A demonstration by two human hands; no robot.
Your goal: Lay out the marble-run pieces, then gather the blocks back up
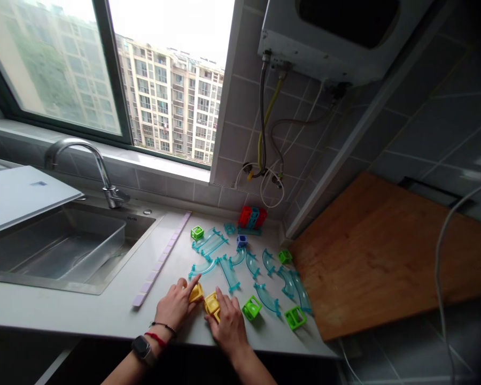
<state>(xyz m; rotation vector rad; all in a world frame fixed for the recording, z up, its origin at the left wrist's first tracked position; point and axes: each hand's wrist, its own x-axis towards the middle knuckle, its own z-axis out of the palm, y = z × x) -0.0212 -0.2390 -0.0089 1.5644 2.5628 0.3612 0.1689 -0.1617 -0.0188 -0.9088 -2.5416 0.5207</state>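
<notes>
Countertop (100, 315), pale, adjoins a sink (142, 227) below a window (60, 69); both hands (175, 306) (230, 324) grasp yellow pieces (196, 292) (212, 303).

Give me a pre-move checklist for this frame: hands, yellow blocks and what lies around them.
1. Left hand on the left yellow block: ok, thumb and index finger about it.
2. Right hand on the right yellow block: ok, thumb and finger about it.
3. Yellow pieces at the right hand joined: cannot tell, fingers partly cover them.
4. Nearest green block apart from the right hand: ok.
5. Purple strip apart from the left hand: ok.
6. Left index fingertip apart from the curved blue track: cannot tell, very close.
</notes>
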